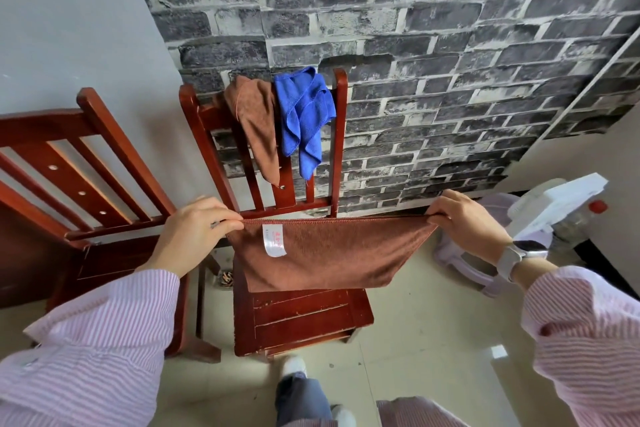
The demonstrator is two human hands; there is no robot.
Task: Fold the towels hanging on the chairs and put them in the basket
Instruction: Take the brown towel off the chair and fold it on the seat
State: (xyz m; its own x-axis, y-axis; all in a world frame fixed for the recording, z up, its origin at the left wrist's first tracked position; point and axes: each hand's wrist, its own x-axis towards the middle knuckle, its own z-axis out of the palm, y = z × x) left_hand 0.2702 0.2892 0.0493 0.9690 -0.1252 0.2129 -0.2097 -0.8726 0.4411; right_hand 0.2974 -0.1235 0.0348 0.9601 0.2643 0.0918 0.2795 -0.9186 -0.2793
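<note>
I hold a brown towel point(332, 256) stretched out flat in the air above the seat of the middle wooden chair point(301, 319). My left hand point(194, 236) pinches its upper left corner and my right hand point(467, 222) pinches its upper right corner. A white label shows on the towel near the left corner. Over the backrest of the same chair hang a second brown towel point(258, 121) and a blue towel point(304, 114), side by side. No basket is in view.
Another red wooden chair point(86, 163) stands close on the left, beside the middle one. A pale purple plastic stool point(460, 267) and a white appliance point(557, 204) sit at the right by the brick-pattern wall. My feet are on the tiled floor below.
</note>
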